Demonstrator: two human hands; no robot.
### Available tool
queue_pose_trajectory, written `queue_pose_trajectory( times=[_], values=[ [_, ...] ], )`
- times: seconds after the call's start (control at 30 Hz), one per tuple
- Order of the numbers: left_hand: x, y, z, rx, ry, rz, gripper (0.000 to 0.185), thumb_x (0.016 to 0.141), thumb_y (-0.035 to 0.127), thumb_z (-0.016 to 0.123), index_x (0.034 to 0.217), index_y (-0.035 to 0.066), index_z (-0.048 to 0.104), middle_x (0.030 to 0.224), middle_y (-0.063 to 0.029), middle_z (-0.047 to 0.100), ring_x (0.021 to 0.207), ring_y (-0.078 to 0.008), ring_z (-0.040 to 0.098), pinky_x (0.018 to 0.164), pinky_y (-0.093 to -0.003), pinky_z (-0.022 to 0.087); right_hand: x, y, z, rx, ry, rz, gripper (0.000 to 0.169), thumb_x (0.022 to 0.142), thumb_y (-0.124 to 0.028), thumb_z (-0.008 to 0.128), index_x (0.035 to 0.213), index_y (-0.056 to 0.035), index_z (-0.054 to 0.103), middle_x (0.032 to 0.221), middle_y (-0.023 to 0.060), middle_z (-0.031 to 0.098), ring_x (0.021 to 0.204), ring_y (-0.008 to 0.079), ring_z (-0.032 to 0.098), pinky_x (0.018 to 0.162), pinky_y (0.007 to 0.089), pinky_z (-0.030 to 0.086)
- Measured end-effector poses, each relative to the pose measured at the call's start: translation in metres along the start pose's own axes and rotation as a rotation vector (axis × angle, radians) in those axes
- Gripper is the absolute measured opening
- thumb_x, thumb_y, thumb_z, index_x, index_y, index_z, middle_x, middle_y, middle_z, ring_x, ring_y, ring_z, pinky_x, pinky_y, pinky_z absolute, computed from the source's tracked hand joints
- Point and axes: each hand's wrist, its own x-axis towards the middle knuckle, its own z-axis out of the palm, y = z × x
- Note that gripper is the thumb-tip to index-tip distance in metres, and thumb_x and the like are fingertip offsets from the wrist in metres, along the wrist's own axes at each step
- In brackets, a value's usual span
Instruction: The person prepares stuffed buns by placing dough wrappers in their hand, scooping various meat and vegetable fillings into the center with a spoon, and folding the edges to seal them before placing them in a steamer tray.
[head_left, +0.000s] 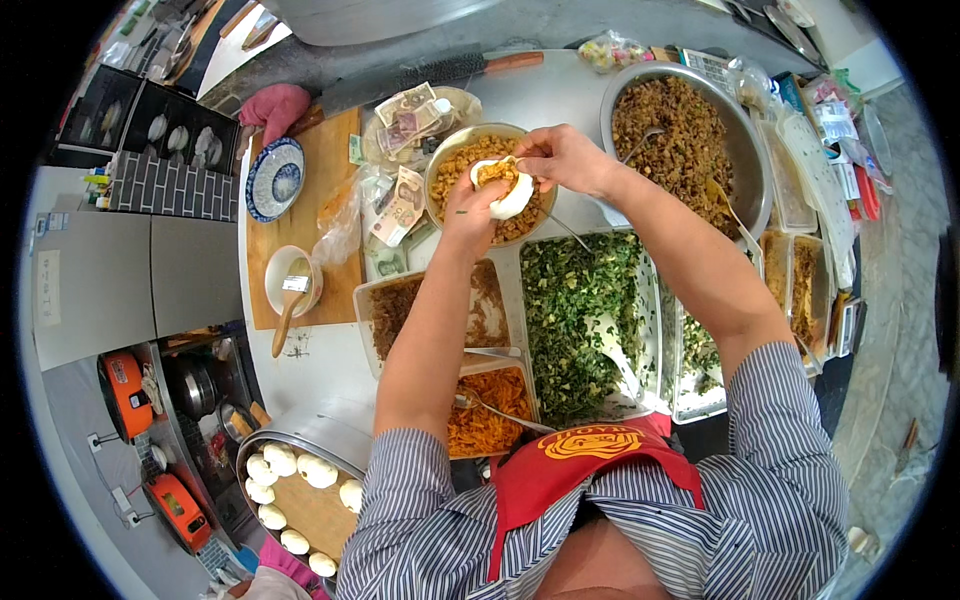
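A round white dough wrapper (514, 201) with yellow-brown filling (496, 174) in its hollow rests in my left hand (472, 210), whose fingers cup it from below. My right hand (564, 159) pinches the far right edge of the dough between thumb and fingers. Both hands are above a metal bowl (438, 159) of the same yellowish filling, which has a spoon handle (566, 229) leaning out to the right. Closer to my body lies a clear tub of chopped greens (577, 315) with a white scoop (616, 356) in it.
A large steel basin (759, 161) of brown filling stands at right. Tubs of shredded orange filling (491, 401) and brown filling (491, 300) lie near my left forearm. Banknotes (401, 206), a brush bowl (294, 281) and a cutting board (337, 292) are left. Buns (316, 470) sit in a round steamer (315, 427).
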Motion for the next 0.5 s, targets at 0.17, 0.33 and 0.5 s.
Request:
queue_pose_trajectory(
  times=[0.17, 0.33, 0.5],
  values=[
    [0.005, 0.001, -0.006, 0.185, -0.056, 0.006, 0.035, 0.086, 0.005, 0.055, 0.120, 0.003, 0.050, 0.106, -0.0073, 0.061, 0.093, -0.0181, 0.063, 0.081, -0.0314, 0.051, -0.002, -0.005, 0.000, -0.050, 0.003, 0.000, 0.024, 0.085, -0.010, 0.065, 0.103, 0.0059, 0.064, 0.082, 0.0108, 0.066, 0.061, 0.0133, 0.062, 0.056, 0.0262, 0.053],
    [0.011, 0.012, -0.009, -0.035, -0.110, -0.110, 0.035, 0.094, 0.026, 0.046, 0.121, 0.004, 0.045, 0.107, -0.0099, 0.061, 0.092, -0.0216, 0.064, 0.066, -0.0354, 0.056, 0.005, -0.003, 0.000, 0.042, 0.030, -0.026, 0.027, 0.086, -0.011, 0.064, 0.105, 0.0075, 0.062, 0.080, 0.0106, 0.065, 0.061, 0.0141, 0.062, 0.055, 0.0275, 0.051],
    [0.006, -0.007, 0.004, -0.118, 0.009, 0.119, 0.031, 0.097, 0.023, 0.043, 0.122, 0.005, 0.049, 0.111, -0.0093, 0.061, 0.097, -0.0233, 0.063, 0.077, -0.0366, 0.055, 0.004, -0.007, 0.007, 0.023, 0.050, 0.042, 0.031, 0.086, -0.016, 0.064, 0.105, 0.0074, 0.061, 0.079, 0.0115, 0.065, 0.061, 0.0142, 0.061, 0.052, 0.0288, 0.050]
  ],
)
